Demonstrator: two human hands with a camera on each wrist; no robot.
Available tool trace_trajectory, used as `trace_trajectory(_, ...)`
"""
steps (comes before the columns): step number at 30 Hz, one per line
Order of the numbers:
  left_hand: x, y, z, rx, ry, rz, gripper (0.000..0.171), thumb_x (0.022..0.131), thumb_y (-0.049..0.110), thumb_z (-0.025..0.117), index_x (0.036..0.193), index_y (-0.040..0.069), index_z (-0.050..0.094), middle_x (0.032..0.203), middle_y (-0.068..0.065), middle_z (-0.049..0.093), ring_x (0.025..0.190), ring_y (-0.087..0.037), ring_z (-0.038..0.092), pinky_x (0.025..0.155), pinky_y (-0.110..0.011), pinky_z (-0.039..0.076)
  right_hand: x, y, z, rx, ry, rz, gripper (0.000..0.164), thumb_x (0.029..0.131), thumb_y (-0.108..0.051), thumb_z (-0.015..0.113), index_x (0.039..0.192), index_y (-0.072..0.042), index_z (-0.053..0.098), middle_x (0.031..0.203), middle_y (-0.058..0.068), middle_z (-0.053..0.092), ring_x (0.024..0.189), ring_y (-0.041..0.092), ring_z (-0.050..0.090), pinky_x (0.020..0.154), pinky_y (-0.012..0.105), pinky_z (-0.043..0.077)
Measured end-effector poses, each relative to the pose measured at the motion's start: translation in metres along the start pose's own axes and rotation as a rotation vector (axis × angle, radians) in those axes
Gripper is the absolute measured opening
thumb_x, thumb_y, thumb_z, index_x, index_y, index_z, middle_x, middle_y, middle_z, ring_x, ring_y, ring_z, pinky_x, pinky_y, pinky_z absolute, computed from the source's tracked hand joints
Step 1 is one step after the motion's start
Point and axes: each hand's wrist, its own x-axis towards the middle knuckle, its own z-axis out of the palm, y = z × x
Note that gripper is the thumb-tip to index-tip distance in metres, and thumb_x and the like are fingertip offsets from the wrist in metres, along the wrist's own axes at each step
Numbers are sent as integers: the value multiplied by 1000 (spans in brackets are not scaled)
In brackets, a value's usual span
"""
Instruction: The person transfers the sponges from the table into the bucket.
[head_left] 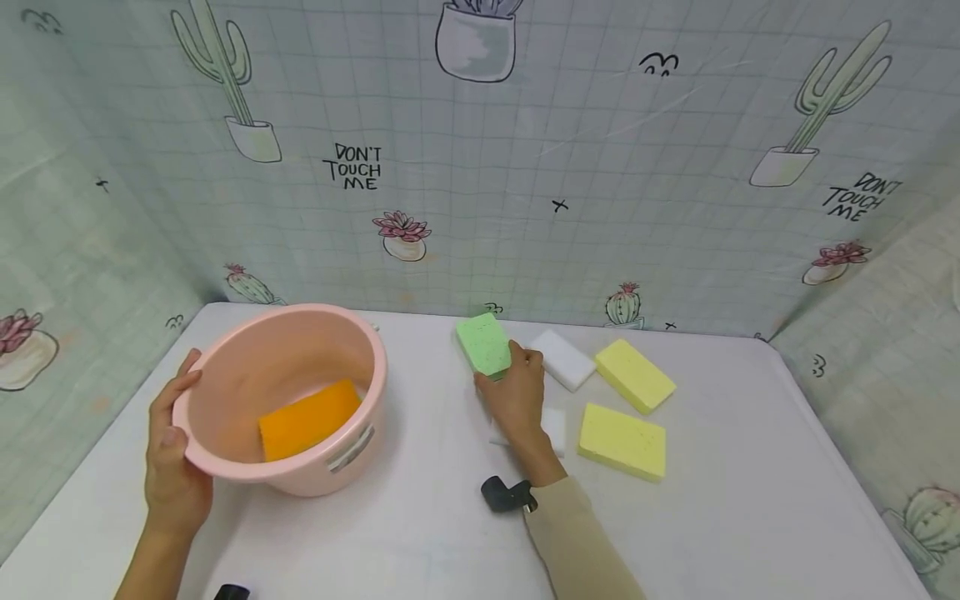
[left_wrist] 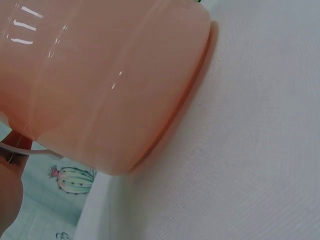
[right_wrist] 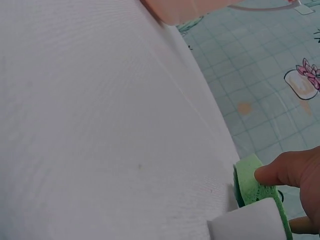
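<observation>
At the left stands a pink plastic basin [head_left: 255, 358] with an orange sponge [head_left: 309, 419] lying inside. My left hand [head_left: 176, 467] grips the basin's left rim, fingers over the edge. In the left wrist view the basin's wall [left_wrist: 125, 85] fills much of the frame. Toward the back of the table, my right hand [head_left: 517, 396] pinches a green sponge [head_left: 482, 343] between thumb and fingers. The right wrist view shows the thumb on the green sponge [right_wrist: 247, 182], tilted up, with a white sponge [right_wrist: 252, 222] in front of it.
Beside and below the right hand lie two white sponges, one farther back [head_left: 564, 360] and one partly hidden by the wrist [head_left: 555, 429]. Two yellow sponges, a back one [head_left: 636, 375] and a front one [head_left: 622, 442], lie right of them. A patterned curtain [head_left: 480, 167] rises behind the white table [head_left: 750, 500].
</observation>
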Motion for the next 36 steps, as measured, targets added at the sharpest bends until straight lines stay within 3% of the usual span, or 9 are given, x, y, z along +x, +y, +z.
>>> trace_trajectory(12, 2, 1, -1, 52, -22, 5, 53, 96, 28, 47, 142, 4, 37, 157, -9, 17, 140, -27, 20, 102, -20, 36, -1, -8, -11, 92, -10, 4, 67, 75, -18, 76, 134, 4, 50, 123, 22, 46, 109, 34, 51, 92, 46, 44)
trace_trajectory(25, -1, 0, -2, 42, -24, 23, 53, 96, 30, 48, 142, 4, 38, 157, -10, 16, 140, -27, 19, 104, -21, 34, 1, -25, -23, 145, -38, -97, 65, 75, -16, 76, 131, 5, 53, 121, 22, 47, 96, 29, 54, 81, 38, 49)
trace_trajectory(36, 0, -1, -3, 37, -28, 34, 53, 96, 30, 49, 142, 4, 38, 157, -9, 18, 141, -25, 19, 105, -21, 33, 11, -51, -55, 181, -40, -203, 65, 76, -14, 76, 132, 5, 51, 118, 21, 47, 86, 29, 56, 73, 32, 51)
